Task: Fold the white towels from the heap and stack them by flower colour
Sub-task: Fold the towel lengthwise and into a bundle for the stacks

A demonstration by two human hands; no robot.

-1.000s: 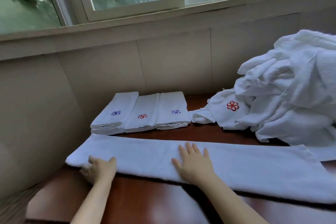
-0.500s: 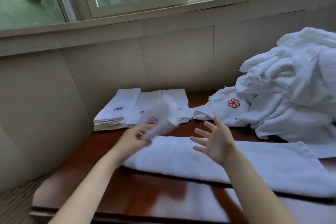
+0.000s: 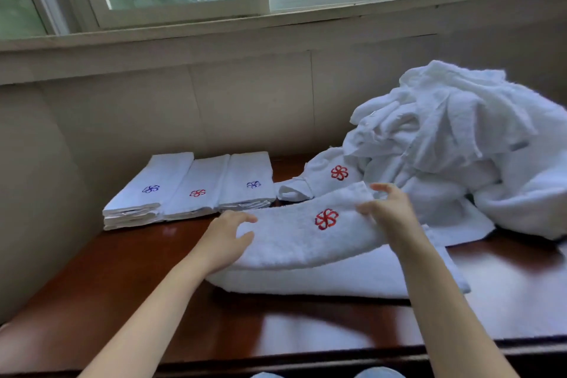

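On the wooden tabletop (image 3: 129, 279), both hands are holding a half-folded red-flower towel (image 3: 306, 236): left hand (image 3: 227, 239) curling round its left end, right hand (image 3: 389, 212) pinching its right end. Behind, three folded stacks (image 3: 187, 187) are lying beside the heap (image 3: 454, 144).

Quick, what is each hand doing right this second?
Left hand: grips the left end of the red-flower towel.
Right hand: fingers curled over the towel's right end, holding it.
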